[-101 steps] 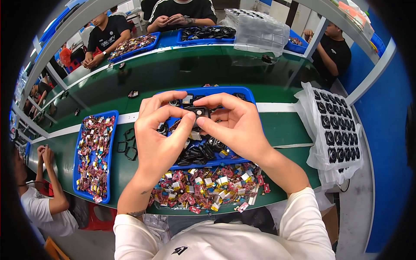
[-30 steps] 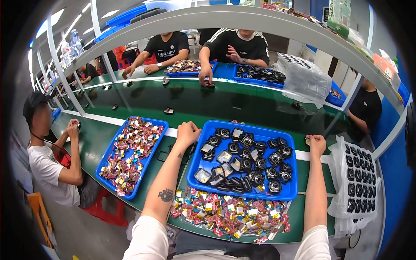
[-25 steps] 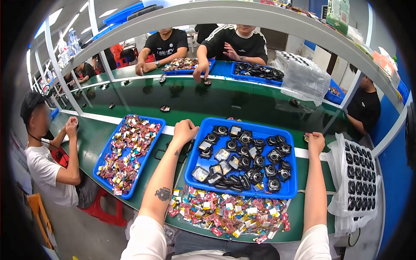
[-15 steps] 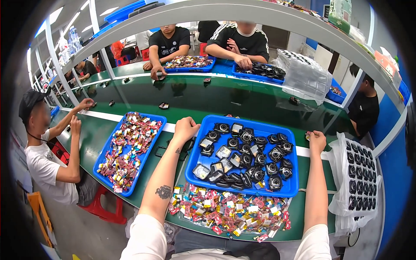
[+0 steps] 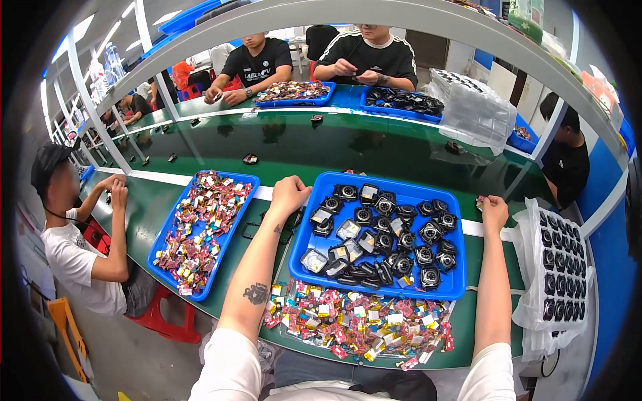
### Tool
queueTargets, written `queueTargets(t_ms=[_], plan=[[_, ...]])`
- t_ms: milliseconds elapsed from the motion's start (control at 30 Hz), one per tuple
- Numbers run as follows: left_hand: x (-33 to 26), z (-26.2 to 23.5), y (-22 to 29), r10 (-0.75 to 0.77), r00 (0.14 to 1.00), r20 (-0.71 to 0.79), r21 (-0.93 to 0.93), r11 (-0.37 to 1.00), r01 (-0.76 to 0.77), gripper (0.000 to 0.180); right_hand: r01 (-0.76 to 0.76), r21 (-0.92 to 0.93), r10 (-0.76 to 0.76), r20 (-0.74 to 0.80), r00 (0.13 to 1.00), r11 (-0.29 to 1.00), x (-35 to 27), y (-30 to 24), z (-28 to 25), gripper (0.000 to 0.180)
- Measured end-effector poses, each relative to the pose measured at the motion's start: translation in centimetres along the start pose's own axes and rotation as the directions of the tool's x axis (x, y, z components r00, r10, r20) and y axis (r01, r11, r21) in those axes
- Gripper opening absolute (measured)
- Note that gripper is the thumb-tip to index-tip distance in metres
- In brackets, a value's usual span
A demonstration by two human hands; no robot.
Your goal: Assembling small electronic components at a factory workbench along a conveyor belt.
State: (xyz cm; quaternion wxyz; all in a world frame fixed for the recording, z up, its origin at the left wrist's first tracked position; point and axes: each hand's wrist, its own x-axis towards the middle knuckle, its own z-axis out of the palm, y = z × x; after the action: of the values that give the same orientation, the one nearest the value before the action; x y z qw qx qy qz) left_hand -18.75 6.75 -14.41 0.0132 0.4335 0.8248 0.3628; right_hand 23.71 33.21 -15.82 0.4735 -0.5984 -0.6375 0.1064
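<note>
Our left hand point(image 5: 290, 194) curled beside far-left corner of blue tray point(image 5: 411, 189); whether gripping anything, we cannot tell. Right hand point(image 5: 495, 212) pinches small red part point(image 5: 479, 202), right of tray. Black watch cases point(image 5: 383, 242) inside tray, on green bench point(image 5: 150, 207).

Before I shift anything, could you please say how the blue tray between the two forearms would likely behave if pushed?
The blue tray is probably stiff, given its raised walls. Its black cases lie loose, so some may slide. Moved nearer, it would likely shove the small parts along its near edge.
</note>
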Motion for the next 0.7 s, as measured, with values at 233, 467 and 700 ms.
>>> queueTargets(t_ms=[233,467,700], plan=[[-0.17,-0.17,0.27,0.001,1.000,0.007,0.018,1.000,-0.001,0.026,0.015,-0.023,-0.016,-0.006,1.000,1.000,0.00,0.18,0.06,0.022],[-0.17,-0.12,0.09,-0.003,1.000,0.013,0.021,1.000,0.003,0.026,0.019,-0.007,-0.019,-0.028,0.999,1.000,-0.21,-0.09,-0.06,0.019],[-0.05,-0.22,0.40,-0.023,0.999,0.026,-0.003,1.000,0.023,0.026,0.017,-0.003,-0.017,-0.029,0.999,1.000,0.05,-0.15,-0.11,0.018]])
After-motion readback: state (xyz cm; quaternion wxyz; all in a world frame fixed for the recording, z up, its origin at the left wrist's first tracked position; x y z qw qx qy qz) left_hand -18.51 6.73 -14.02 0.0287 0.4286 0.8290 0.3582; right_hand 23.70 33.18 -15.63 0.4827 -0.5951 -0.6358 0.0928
